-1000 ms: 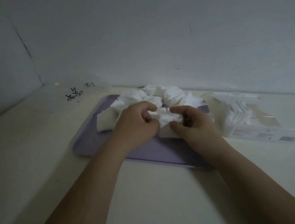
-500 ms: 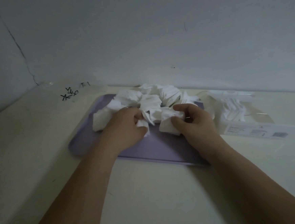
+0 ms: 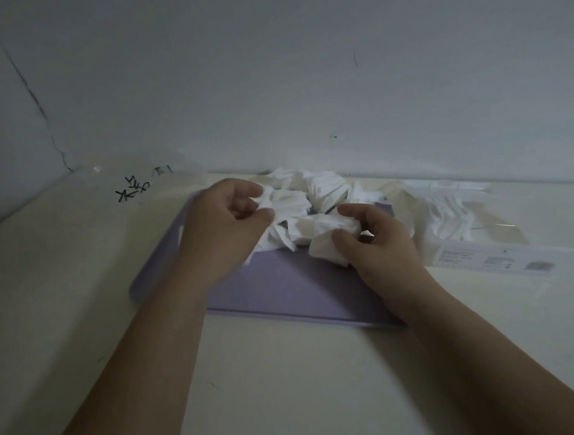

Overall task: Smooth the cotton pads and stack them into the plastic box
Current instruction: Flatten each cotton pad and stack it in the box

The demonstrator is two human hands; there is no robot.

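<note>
Pale tabletop point(image 3: 292, 388) against a grey wall point(image 3: 302, 78), in dim light. A lilac tray point(image 3: 284, 286) carries a loose heap of crumpled cotton pads point(image 3: 324, 190) at its far side. Your left hand point(image 3: 225, 232) pinches one pad point(image 3: 266, 201) between thumb and curled fingers at the heap's left edge. Your right hand point(image 3: 377, 244) pinches a second pad point(image 3: 322, 249) at its near right edge. The clear plastic box point(image 3: 179, 177), marked in black, stands beyond the tray's far left corner; its contents cannot be told. A clear packet point(image 3: 450, 214) lies right of the tray. The step appears to be drawing pads from the heap, with none yet flattened. Next, you would free one pad, spread it on bare tray and press out its creases.
</note>
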